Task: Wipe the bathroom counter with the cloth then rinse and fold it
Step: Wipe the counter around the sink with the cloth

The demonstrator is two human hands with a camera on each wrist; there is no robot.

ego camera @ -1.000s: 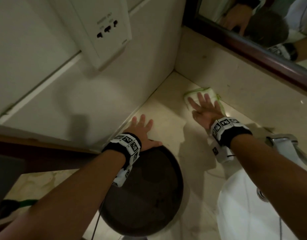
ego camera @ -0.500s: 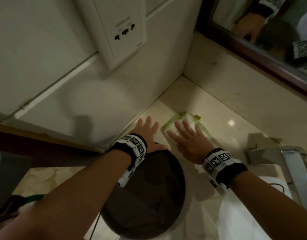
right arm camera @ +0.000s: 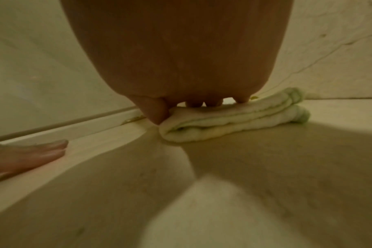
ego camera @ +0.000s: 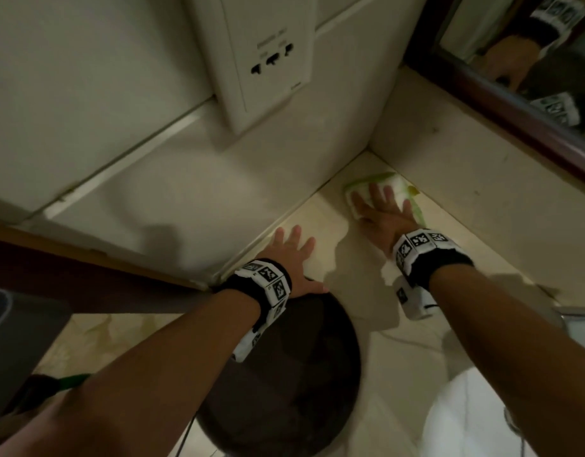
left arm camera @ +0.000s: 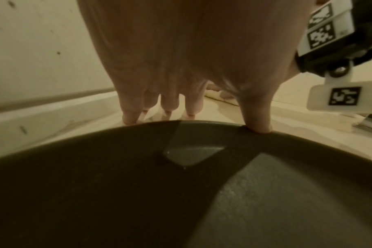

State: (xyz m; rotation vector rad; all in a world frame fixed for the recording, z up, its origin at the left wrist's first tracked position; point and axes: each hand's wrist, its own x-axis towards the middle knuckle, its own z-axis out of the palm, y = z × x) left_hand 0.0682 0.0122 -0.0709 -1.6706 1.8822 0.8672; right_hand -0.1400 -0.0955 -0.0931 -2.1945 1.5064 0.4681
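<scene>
A folded white cloth with green edging [ego camera: 388,188] [right arm camera: 234,120] lies on the beige marble counter [ego camera: 350,268] close to the back corner. My right hand [ego camera: 383,206] [right arm camera: 193,104] presses flat on top of it, fingers spread and straight. Nearer me, my left hand [ego camera: 291,249] [left arm camera: 181,110] lies flat on the counter beside the left wall. Its fingers are straight, and its thumb rests on the rim of a dark round bowl [ego camera: 284,374] [left arm camera: 181,184].
The white basin [ego camera: 466,423] and a chrome tap [ego camera: 578,316] are at the lower right. A wall socket plate [ego camera: 268,61] hangs above the left wall. A dark-framed mirror [ego camera: 515,90] runs along the back.
My right hand has pushed the cloth from beside my left hand back toward the corner, after drawing it forward half a second before. My left hand has stayed in place.
</scene>
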